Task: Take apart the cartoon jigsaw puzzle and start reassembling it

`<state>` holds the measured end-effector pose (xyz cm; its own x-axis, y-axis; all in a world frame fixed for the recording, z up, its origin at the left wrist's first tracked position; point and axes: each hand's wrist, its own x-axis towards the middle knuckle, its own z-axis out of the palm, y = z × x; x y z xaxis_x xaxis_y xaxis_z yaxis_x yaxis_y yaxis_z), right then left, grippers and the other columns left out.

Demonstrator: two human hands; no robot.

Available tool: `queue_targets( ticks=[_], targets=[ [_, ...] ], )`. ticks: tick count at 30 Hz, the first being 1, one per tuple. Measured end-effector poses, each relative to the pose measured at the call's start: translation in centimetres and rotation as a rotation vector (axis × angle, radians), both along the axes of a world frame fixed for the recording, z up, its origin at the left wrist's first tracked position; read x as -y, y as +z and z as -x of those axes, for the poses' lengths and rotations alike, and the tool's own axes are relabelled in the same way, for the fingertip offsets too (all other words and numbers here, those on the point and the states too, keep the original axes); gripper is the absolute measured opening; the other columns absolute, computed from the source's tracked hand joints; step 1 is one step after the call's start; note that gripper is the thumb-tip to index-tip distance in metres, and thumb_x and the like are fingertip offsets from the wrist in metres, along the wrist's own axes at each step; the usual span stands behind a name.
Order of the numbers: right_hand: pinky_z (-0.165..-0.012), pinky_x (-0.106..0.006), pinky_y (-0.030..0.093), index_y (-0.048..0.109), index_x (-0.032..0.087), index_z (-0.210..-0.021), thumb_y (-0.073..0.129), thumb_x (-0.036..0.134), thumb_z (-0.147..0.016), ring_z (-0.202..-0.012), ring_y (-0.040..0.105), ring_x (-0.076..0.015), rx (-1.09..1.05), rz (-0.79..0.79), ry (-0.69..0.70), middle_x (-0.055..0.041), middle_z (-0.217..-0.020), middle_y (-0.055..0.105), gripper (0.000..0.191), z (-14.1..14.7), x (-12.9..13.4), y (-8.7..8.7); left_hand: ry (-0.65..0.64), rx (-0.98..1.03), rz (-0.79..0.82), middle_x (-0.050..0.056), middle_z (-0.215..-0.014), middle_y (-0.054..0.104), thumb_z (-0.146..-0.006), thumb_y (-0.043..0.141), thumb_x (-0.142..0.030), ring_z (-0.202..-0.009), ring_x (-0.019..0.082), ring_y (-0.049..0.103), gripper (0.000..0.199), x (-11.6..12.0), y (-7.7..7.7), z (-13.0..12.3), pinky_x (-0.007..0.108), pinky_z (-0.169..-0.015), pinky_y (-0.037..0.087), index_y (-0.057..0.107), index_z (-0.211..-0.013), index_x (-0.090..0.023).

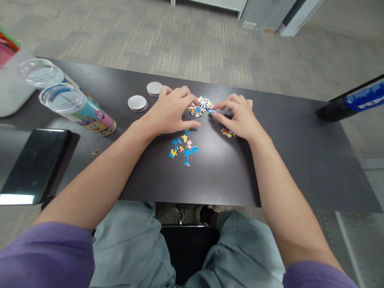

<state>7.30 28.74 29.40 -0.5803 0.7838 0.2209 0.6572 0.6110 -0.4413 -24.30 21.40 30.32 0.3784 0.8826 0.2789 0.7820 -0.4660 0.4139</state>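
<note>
A heap of small colourful puzzle pieces (201, 105) lies on the dark table between my two hands. My left hand (174, 110) is at the heap's left side, fingers apart, its fingertips touching the edge of the pile. At the right side, my right hand (236, 114) has thumb and index finger parted around a blue piece (211, 111) at the heap's edge. Several loose blue, yellow and pink pieces (187, 151) are scattered nearer to me. A small group of red and yellow pieces (227, 132) lies partly under my right hand.
Two small stacks of white discs (137, 103) sit left of my left hand. Further left are two clear-lidded printed tubes (96, 118), a black device (35, 167) and a white container (13, 85). A Pepsi bottle (359, 98) stands at the right.
</note>
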Motion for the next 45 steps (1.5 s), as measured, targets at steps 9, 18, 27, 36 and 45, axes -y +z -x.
queue_targets(
  ticks=[9,18,27,36,45],
  targets=[
    [-0.132,-0.081,0.039,0.104,0.041,-0.125,0.082,0.061,-0.115,-0.132,0.070,-0.0449,0.041,-0.028,0.018,-0.0116,-0.128,0.079,0.031,-1.6,-1.2,-0.2,-0.002,-0.067,0.139,0.018,-0.157,0.077,-0.084,0.117,-0.070,-0.145,0.047,0.071,0.093,-0.8,0.0,2.2,0.067,-0.138,0.037,0.081,-0.158,-0.027],
    [-0.129,-0.072,0.044,0.103,0.041,-0.108,0.089,0.068,-0.110,-0.130,0.073,-0.0416,0.004,0.056,0.124,-0.0089,-0.129,0.085,0.031,-1.9,-1.0,0.4,-0.016,-0.043,0.115,0.015,-0.148,0.077,-0.104,0.098,-0.065,-0.136,0.042,0.073,0.071,-0.7,-0.2,1.4,0.067,-0.134,0.040,0.082,-0.162,-0.028],
    [-0.134,-0.073,0.042,0.100,0.040,-0.127,0.099,0.062,-0.104,-0.137,0.074,-0.0439,0.013,0.098,0.113,-0.0091,-0.132,0.081,0.032,-1.5,-0.7,0.3,-0.086,-0.011,0.034,0.013,-0.149,0.078,-0.113,0.087,-0.046,-0.137,0.040,0.073,0.035,-0.2,-0.4,0.0,0.071,-0.134,0.041,0.089,-0.145,-0.033],
    [-0.134,-0.068,0.042,0.094,0.033,-0.117,0.104,0.056,-0.095,-0.133,0.074,-0.0403,-0.036,0.210,0.210,-0.0083,-0.130,0.083,0.033,-1.0,-0.4,0.7,-0.091,-0.012,0.028,0.013,-0.148,0.080,-0.113,0.087,-0.046,-0.138,0.040,0.074,0.031,-0.1,-0.6,-0.4,0.070,-0.133,0.041,0.090,-0.140,-0.030],
    [-0.096,-0.047,0.054,0.083,0.029,-0.103,0.104,0.069,-0.097,-0.094,0.067,-0.0253,-0.302,0.459,0.321,-0.0029,-0.100,0.083,0.046,1.3,0.5,0.3,-0.137,-0.011,-0.019,0.012,-0.137,0.083,-0.114,0.086,-0.052,-0.135,0.041,0.075,0.031,-0.3,-1.5,-0.7,0.069,-0.126,0.041,0.089,-0.136,-0.030]
  ],
)
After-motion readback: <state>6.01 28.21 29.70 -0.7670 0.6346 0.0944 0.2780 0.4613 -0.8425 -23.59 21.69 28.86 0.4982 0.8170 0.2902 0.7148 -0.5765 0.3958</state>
